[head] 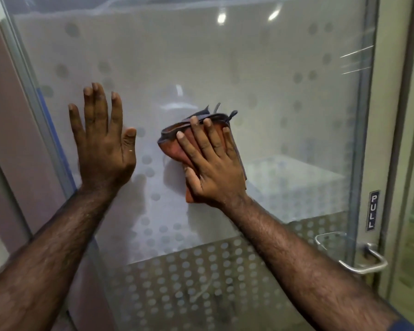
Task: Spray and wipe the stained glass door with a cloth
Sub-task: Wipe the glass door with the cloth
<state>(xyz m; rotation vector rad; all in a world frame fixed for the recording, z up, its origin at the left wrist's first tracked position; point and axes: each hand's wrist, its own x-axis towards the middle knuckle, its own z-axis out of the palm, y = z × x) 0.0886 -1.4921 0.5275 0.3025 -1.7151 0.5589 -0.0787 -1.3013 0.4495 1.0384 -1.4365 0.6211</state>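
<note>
Soft folded cloth (201, 149) stays flat under the right hand's (213, 173) straight fingers; left hand (103, 144) braces open-palmed on slick glass door (285, 103)

Head view, close, facing glass door (225, 68)

Bare glass door (285, 96) lies open above and to the right of both hands. A metal handle (363, 259) juts out at the lower right edge.
</note>
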